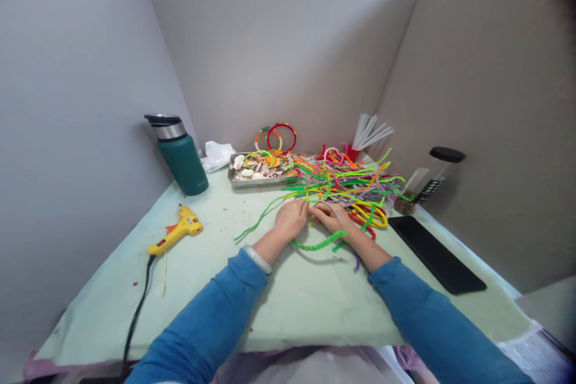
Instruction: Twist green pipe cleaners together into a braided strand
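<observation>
My left hand [290,219] and my right hand [332,217] meet over the middle of the table, fingertips pinched close together. Between them they hold a hoop [319,246] whose near side is covered in fuzzy green pipe cleaner. A thin pale, bare-looking arc of it passes over my right hand. A short bit of yellow pipe cleaner [311,222] shows at the fingertips; its ends are hidden. Just beyond my hands spreads a heap of colourful pipe cleaners [342,177]. One long green pipe cleaner [256,223] trails left of my left hand.
On the left are a yellow glue gun [177,233] with a black cord and a green bottle [182,162]. A metal tray [265,183] of shells stands at the back, near two wrapped rings [282,126]. To the right lie a black phone-like slab [436,255] and a clear black-lidded container [434,177].
</observation>
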Tool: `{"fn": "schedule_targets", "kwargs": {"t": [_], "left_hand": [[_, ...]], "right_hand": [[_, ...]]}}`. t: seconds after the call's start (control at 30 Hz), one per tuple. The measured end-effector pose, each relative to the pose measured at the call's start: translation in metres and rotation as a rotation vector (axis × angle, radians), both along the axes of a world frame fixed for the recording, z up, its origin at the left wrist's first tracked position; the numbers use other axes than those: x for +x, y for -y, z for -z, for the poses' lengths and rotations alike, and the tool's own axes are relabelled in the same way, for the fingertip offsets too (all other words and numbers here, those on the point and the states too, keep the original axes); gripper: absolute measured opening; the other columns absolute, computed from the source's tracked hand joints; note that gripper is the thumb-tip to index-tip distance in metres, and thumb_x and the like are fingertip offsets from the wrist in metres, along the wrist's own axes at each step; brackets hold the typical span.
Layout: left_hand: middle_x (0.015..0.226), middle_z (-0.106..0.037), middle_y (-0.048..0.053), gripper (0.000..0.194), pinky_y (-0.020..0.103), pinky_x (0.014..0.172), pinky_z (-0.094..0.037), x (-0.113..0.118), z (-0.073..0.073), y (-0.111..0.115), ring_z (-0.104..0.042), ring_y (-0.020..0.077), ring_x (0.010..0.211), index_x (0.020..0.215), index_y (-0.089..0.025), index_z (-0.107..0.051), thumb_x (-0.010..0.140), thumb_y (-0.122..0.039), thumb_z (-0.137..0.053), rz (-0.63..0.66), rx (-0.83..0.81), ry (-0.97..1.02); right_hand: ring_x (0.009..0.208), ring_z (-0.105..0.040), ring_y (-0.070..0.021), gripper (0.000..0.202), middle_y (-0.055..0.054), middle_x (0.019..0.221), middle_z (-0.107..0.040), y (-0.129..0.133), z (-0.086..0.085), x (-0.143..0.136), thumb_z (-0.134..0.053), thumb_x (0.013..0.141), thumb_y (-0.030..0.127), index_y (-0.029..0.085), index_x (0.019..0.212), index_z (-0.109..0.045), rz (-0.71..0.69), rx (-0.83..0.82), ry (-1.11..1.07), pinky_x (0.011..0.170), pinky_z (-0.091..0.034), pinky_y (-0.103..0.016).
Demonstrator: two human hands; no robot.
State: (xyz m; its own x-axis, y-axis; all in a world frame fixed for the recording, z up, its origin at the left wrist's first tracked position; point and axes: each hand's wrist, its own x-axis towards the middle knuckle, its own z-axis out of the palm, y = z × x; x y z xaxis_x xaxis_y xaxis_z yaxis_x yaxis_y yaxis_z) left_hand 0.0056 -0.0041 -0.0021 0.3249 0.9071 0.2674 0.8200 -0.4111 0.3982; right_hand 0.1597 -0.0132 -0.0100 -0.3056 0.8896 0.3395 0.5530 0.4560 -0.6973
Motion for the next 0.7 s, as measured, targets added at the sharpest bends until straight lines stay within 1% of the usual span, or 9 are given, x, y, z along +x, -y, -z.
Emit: {"fn": "schedule_targets", "kwargs": {"t": [0.3, 0.7], "left_hand": [[0.086, -0.066, 0.007, 0.038, 0.026, 0.069, -0.040, 0.0005, 0.0013, 0.0001, -0.058, 0.0171, 0.080, 0.084, -0.018, -0.060, 0.088, -0.034, -0.026, -0.002, 0.009, -0.020], [0.085, -0.065, 0.007, 0.037, 0.026, 0.070, -0.040, -0.0004, -0.0010, 0.0012, -0.057, 0.0164, 0.079, 0.084, -0.017, -0.060, 0.088, -0.033, -0.027, 0.011, -0.019, -0.020]], "right_hand": [[0.051, -0.042, -0.0097, 0.037, 0.002, 0.051, -0.046, 0.0010, -0.0017, -0.0005, -0.043, 0.082, 0.040, 0.016, 0.054, -0.048, -0.002, 0.041, 0.039, 0.049, -0.030, -0.022], [0.050, -0.042, -0.0102, 0.037, 0.002, 0.050, -0.047, -0.0005, -0.0003, 0.0001, -0.042, 0.082, 0.040, 0.016, 0.054, -0.049, 0.016, 0.064, 0.085, 0.049, -0.030, -0.022]]}}
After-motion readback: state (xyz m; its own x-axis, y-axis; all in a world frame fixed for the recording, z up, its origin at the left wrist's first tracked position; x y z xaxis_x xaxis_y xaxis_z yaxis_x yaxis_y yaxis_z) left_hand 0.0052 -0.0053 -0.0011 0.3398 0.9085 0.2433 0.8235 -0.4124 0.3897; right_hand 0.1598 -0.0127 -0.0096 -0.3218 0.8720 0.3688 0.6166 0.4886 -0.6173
